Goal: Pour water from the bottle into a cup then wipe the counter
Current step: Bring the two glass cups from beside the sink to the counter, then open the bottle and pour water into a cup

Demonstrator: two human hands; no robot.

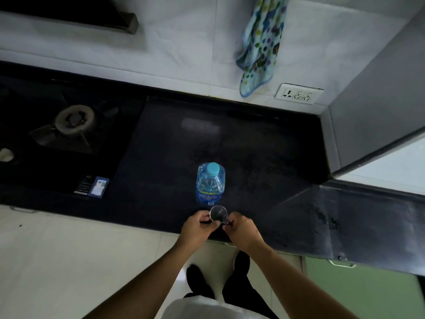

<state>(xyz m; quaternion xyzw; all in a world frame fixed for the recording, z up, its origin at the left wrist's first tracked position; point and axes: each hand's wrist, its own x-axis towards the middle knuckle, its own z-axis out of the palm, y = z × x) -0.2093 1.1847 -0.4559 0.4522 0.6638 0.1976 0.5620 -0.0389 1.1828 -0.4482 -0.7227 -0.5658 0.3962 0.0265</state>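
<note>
Steel cup (218, 213), small, mouth up, sits near the front edge of the black counter (253, 157). Both hands are on it. Left hand (195, 227) curls against the cup's left side, fingers touching the wall. Right hand (243, 229) pinches the handle on the cup's right side, thumb and fingers closed narrow around it. Cannot tell whether the cup rests on the counter or is lifted slightly.

Bottle (210, 183) stands upright just behind the cup, nearly touching it. Clear blue plastic, light blue cap on, blue label low on the body, water inside.

Counter surface dark, speckled, with a faint pale reflection toward the back wall. Stove burner (74, 119) to the left, well apart from the bottle. Patterned towel (261, 42) hangs on the white tiled wall above the counter's back edge; wall socket (298, 94) just beside it to the right.
</note>
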